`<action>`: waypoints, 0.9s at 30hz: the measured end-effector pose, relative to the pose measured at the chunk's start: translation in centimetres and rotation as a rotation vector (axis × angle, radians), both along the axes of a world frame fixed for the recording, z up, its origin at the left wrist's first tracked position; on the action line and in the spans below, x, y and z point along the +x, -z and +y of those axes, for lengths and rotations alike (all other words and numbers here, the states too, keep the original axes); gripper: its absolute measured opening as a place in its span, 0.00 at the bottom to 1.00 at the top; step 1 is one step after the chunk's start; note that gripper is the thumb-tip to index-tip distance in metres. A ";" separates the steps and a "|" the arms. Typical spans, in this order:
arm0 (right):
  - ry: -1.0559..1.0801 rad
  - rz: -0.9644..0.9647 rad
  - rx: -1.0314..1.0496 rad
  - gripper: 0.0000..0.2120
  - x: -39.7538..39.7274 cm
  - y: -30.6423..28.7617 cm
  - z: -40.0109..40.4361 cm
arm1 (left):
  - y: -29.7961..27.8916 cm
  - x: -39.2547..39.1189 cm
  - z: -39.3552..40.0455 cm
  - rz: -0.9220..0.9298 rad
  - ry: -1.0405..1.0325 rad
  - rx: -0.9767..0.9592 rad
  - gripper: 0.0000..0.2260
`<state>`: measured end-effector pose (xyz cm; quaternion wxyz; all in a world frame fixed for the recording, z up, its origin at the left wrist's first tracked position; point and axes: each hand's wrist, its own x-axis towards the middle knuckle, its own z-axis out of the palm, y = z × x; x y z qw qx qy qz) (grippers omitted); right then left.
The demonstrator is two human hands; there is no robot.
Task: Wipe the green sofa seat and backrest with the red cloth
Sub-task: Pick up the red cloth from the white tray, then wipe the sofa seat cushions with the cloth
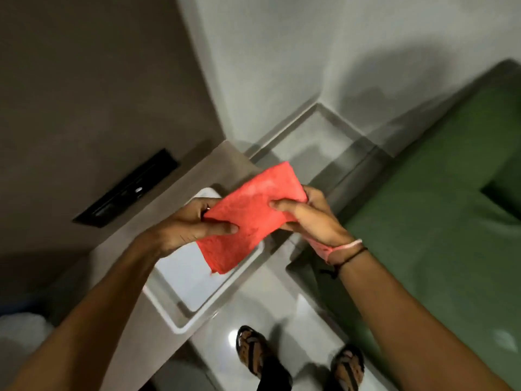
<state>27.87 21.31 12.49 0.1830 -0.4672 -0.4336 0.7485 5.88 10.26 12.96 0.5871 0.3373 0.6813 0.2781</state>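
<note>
A folded red cloth is held in front of me at mid-frame, above a white tray. My left hand grips its left edge with the thumb on top. My right hand pinches its right edge. The green sofa fills the right side of the view, its seat stretching toward the wall; neither hand touches it.
A white rectangular tray sits on a grey-brown counter at left. A black slot is set in the wall above the counter. Glossy tiled floor lies between counter and sofa, with my sandalled feet on it.
</note>
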 end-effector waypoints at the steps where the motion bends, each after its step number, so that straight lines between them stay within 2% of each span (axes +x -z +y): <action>1: 0.085 0.010 0.007 0.08 3.6 -1.3 0.7 | -1.2 2.5 2.1 -0.014 0.025 0.022 0.17; 4: 0.362 0.078 -0.021 0.07 15.5 -2.8 1.3 | -3.4 12.2 7.3 -0.069 0.119 0.014 0.22; 7: 0.681 0.072 -0.051 0.08 27.7 -1.6 -0.1 | -2.6 24.5 10.9 -0.097 0.251 0.002 0.21; 9: 0.902 0.035 -0.081 0.10 36.0 0.4 -2.0 | -0.3 34.0 12.1 -0.061 0.390 -0.026 0.17; 12: 1.157 -0.169 -0.052 0.16 46.4 4.0 -5.2 | 3.6 47.0 10.9 -0.047 0.568 -0.162 0.14; 14: 1.237 -0.350 0.004 0.21 51.8 6.8 -6.7 | 6.9 53.8 9.1 0.010 0.686 -0.201 0.12; 16: 1.108 -0.675 0.100 0.26 55.3 9.8 -7.5 | 10.6 57.3 7.5 0.281 0.810 -0.050 0.11; 18: 0.811 -0.975 0.240 0.35 56.3 12.7 -8.2 | 13.5 56.7 7.0 0.636 0.790 0.221 0.13; 20: 0.610 -1.110 0.322 0.37 55.8 15.3 -8.9 | 16.1 54.1 7.8 0.928 0.762 0.487 0.20; 21: 0.538 -1.165 0.336 0.38 55.1 16.7 -9.1 | 17.4 52.4 8.6 1.036 0.780 0.561 0.24; 22: 0.484 -1.231 0.335 0.38 54.6 17.8 -9.1 | 18.4 50.7 9.5 1.114 0.819 0.602 0.27; 24: 0.444 -1.376 0.334 0.39 54.2 19.8 -7.8 | 20.7 48.1 11.2 1.150 0.921 0.658 0.27; 27: 0.484 -1.436 0.438 0.39 53.2 21.3 -3.3 | 23.0 46.5 12.1 1.162 0.922 0.752 0.26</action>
